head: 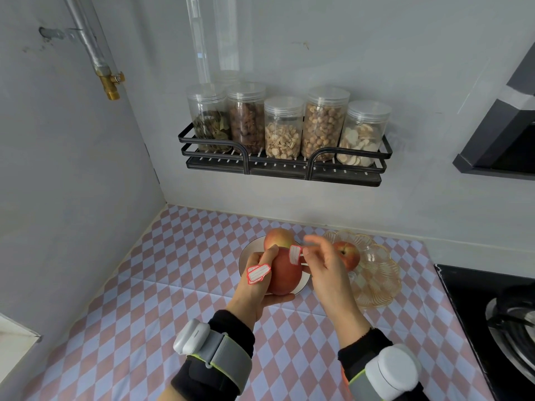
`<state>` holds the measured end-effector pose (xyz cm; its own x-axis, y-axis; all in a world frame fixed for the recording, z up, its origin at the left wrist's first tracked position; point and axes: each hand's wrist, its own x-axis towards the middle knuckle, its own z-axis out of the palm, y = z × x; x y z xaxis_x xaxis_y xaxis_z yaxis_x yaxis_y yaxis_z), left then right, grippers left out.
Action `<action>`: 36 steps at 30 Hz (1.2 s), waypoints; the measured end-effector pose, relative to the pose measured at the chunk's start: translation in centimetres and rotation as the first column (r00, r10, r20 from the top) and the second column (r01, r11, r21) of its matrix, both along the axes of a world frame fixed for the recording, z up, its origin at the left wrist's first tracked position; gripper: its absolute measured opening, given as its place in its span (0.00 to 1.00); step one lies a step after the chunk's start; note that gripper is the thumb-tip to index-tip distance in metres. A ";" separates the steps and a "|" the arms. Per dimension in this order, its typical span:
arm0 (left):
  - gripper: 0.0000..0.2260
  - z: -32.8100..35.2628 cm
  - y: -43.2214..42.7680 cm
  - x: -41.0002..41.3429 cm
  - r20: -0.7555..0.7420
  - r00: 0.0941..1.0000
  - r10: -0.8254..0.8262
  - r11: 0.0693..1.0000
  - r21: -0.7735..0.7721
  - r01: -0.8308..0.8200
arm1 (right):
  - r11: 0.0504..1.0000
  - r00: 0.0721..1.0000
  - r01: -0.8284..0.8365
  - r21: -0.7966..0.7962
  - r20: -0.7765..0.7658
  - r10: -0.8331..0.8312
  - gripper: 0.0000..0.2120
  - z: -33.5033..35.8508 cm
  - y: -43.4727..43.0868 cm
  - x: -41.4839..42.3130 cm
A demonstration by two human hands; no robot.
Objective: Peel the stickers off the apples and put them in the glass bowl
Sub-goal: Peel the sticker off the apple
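Observation:
My left hand (257, 287) holds a red apple (285, 273) above a white plate (246, 256). Peeled white stickers with red borders (258, 273) cling to the back of my left fingers. My right hand (324, 267) pinches another red-bordered sticker (294, 254) at the apple's upper right side, lifted partly off the skin. A second apple (278, 238) lies on the plate behind the held one. A third apple (347, 254) rests in the ribbed glass bowl (379, 273) to the right.
The counter has a pink and lilac diamond-pattern cover (162, 285). A black gas hob (498, 314) lies at the right. A black wall rack (283, 163) with several jars hangs above. A brass valve (111, 85) sits on the left wall.

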<state>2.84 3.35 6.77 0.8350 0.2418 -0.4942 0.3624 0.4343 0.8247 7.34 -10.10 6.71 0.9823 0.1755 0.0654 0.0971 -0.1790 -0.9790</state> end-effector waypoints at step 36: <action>0.23 -0.6 0.5 -0.2 0.005 0.999 0.035 0.981 0.190 -0.036 | 0.980 0.990 0.061 0.188 -0.139 -0.034 0.07 1.6 -0.4 0.2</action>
